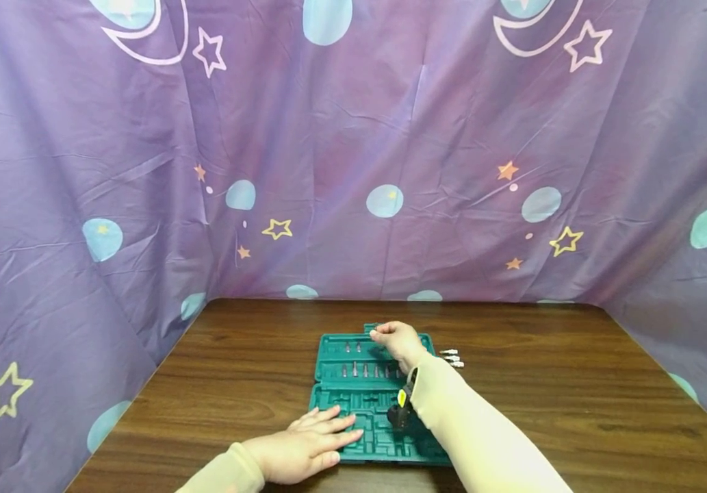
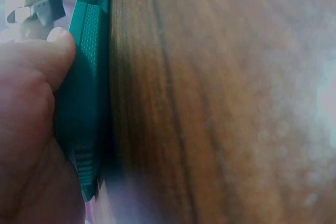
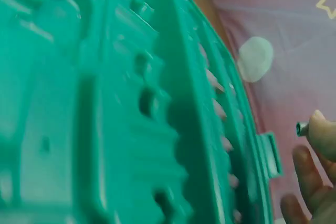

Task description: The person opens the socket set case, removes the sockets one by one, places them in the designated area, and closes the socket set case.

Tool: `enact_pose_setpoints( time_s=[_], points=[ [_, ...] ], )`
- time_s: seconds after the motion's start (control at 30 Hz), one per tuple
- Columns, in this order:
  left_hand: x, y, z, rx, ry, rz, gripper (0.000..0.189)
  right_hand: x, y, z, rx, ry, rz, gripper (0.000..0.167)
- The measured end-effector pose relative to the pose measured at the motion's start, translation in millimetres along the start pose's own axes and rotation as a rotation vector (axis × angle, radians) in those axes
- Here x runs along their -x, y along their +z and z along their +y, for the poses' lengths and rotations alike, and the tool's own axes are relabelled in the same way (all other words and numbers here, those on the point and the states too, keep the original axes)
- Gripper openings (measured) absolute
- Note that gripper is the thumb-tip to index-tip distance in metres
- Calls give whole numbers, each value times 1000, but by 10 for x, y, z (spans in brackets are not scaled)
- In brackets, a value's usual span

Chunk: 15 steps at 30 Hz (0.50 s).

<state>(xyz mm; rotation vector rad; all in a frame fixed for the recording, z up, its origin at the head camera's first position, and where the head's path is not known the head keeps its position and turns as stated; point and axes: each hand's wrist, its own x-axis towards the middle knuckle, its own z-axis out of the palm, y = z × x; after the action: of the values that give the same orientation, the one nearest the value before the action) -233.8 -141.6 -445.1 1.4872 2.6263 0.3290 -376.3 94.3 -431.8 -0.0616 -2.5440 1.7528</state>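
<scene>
A green plastic tool case [image 1: 384, 448] lies unfolded on the table, with moulded slots in both halves. My left hand [image 1: 304, 441] rests with spread fingers on the near left corner of the case. The left wrist view has the thumb [image 2: 63, 51] against the case's textured edge. Over the far half, my right hand [image 1: 399, 342] pinches a small metal socket [image 3: 301, 128] between thumb and fingertips, its hollow round end showing in the right wrist view. Beneath that hand, several driver bits [image 1: 354, 370] stand in rows in the far half.
To the right of the case lie 3 small white-and-metal pieces [image 1: 453, 359] on the wooden table [image 1: 550, 383]. A purple curtain [image 1: 353, 150] with stars and moons hangs behind and at both sides. A green latch tab [image 3: 271, 156] sticks out from the case's far edge.
</scene>
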Motion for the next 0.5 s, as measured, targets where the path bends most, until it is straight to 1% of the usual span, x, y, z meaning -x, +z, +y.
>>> enact_pose_setpoints(
  time_s=[0.07,0.1,0.23,0.37,0.5],
  points=[
    [-2,6,-6,5,-4,-4,47,-5,-64,4,-57,-43,-41,14],
    [-3,9,-8,5,-5,-5,47,-6,-99,14,-61,-63,-59,13],
    [-6,15,-17,15,-8,-6,47,9,-267,42,5,-118,-92,13],
    [-2,11,-26,16,-9,-8,47,-10,-460,120,71,-173,-96,14],
    [8,4,-23,19,-13,-11,48,-38,-665,224,83,-213,-94,15]
  ],
)
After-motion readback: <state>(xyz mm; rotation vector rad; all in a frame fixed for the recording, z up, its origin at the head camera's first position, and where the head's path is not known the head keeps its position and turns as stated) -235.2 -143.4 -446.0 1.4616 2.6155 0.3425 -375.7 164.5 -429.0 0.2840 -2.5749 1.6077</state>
